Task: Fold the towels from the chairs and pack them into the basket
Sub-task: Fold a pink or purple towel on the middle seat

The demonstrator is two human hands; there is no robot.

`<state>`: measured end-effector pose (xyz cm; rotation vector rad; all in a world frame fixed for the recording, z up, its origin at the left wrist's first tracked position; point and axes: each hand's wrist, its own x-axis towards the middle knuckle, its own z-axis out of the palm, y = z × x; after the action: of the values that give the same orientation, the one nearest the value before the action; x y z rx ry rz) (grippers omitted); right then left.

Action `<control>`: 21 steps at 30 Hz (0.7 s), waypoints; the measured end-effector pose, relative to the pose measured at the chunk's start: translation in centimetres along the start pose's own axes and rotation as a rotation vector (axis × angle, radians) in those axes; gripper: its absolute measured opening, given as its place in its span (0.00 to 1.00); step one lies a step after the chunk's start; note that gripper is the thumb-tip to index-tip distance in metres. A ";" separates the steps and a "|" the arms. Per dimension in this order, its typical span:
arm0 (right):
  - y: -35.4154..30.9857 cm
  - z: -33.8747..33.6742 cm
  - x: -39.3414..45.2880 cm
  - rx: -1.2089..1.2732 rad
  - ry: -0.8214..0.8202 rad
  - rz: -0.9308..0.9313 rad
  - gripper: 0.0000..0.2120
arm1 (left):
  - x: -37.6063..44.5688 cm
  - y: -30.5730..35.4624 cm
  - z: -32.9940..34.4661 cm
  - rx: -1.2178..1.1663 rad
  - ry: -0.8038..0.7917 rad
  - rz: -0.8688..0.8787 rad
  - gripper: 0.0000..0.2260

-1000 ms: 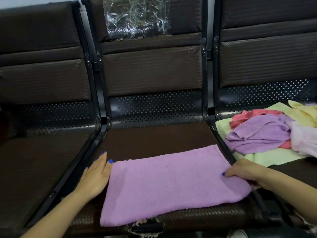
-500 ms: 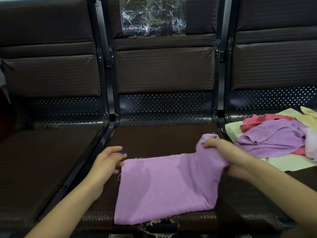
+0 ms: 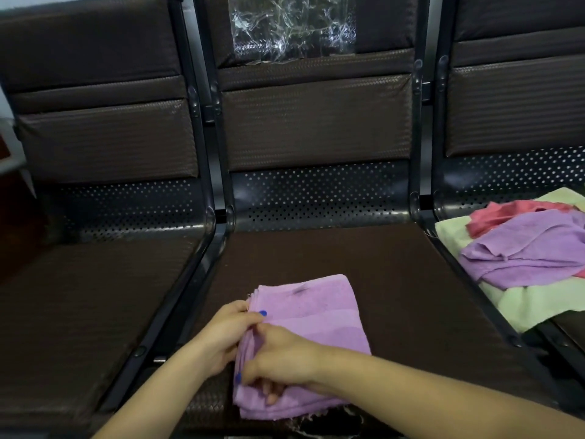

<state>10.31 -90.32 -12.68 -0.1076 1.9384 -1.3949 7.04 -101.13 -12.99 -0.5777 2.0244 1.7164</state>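
On the middle chair seat point(image 3: 395, 280), I am pinching the left edge of the folded purple towel point(image 3: 313, 324) with both hands, left hand point(image 3: 226, 335) and right hand point(image 3: 281, 359). Uneven layers could be slipping apart, spoiling the fold.

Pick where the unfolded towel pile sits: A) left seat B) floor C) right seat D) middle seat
C: the loose towel pile lies on the right seat, while both hands work the folded purple towel on the middle seat.
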 end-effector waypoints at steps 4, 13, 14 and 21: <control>0.0 -0.2 -0.6 -0.057 -0.028 -0.007 0.22 | 0.8 -0.3 -0.1 0.101 -0.002 0.033 0.10; 0.1 -6.8 -4.9 -0.984 -0.054 -0.083 0.13 | 0.7 -0.4 0.4 0.077 -0.130 0.099 0.17; 0.4 -7.1 -5.1 -0.938 -0.085 -0.062 0.15 | 0.8 -0.4 0.3 0.095 -0.125 0.108 0.17; 1.6 -8.4 -7.4 -0.900 -0.088 -0.061 0.18 | 3.3 -1.1 -0.5 0.255 0.059 0.104 0.09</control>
<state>11.19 -79.68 -9.11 -0.6343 2.3503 -0.4424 4.90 -101.96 -15.71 -0.4501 2.3051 1.4790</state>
